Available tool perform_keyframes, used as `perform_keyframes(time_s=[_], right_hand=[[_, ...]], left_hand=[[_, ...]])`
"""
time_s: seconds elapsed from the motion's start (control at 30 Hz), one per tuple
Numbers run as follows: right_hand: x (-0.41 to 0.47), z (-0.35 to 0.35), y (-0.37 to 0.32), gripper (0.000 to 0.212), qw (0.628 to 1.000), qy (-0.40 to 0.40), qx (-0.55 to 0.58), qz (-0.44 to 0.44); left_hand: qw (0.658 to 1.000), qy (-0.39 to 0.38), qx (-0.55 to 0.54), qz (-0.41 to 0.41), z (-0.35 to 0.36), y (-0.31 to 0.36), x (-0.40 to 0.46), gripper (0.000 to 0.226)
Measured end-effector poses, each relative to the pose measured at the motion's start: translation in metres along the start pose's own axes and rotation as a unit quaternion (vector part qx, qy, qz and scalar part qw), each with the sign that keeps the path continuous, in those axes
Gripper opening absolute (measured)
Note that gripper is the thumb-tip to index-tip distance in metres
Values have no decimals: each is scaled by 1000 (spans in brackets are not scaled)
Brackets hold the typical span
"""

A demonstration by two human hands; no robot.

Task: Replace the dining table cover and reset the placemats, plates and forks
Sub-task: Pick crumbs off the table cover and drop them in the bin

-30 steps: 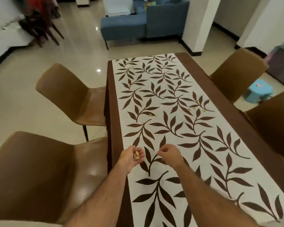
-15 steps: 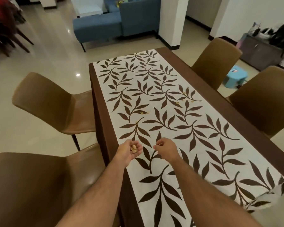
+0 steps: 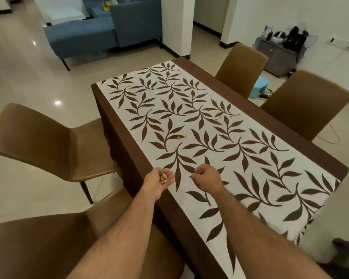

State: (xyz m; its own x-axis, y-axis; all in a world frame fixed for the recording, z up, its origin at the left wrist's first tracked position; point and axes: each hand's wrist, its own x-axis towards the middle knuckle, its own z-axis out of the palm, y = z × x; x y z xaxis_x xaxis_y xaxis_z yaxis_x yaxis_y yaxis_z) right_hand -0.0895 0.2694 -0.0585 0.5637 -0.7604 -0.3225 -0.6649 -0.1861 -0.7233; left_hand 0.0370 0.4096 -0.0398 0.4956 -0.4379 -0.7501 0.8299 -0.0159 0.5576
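Two tan moulded chairs (image 3: pixel 48 141) stand along the left side of the table, the nearer one low in the view. Beside them, the left hand (image 3: pixel 159 181) is held palm up over the table's left edge, fingers cupped loosely around a few small pale shells or nuts (image 3: pixel 164 177) lying in the palm. Just to its right, the right hand (image 3: pixel 207 179) hovers knuckles up above the white table cover with a brown leaf print and dark brown border (image 3: pixel 210 137), fingertips pinched together; whether they hold anything cannot be told. The cover lies flat across the whole table, and more pale bits (image 3: pixel 181 136) are scattered on it farther out, with another cluster (image 3: pixel 220 117) toward the right. Two more tan chairs (image 3: pixel 302 103) stand on the right side.
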Motion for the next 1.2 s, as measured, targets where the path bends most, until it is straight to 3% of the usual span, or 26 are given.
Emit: perform_keyframes(time_s=[0.53,0.83,1.03,1.2], right_hand=[[31,14,-73,21,998,38,-53,-3],[107,17,-58,20,998,16,-63,4],[174,25,-53,28,996,9,-84,11],[220,35,-60,33,990,13,-135,-35]], left_hand=[[999,-36,40,5,-19,61,27,27],[979,29,200,7,16,69,90,9],[913,41,386,124,43,69,142,7],[841,73,499,197,65,68,173,28]])
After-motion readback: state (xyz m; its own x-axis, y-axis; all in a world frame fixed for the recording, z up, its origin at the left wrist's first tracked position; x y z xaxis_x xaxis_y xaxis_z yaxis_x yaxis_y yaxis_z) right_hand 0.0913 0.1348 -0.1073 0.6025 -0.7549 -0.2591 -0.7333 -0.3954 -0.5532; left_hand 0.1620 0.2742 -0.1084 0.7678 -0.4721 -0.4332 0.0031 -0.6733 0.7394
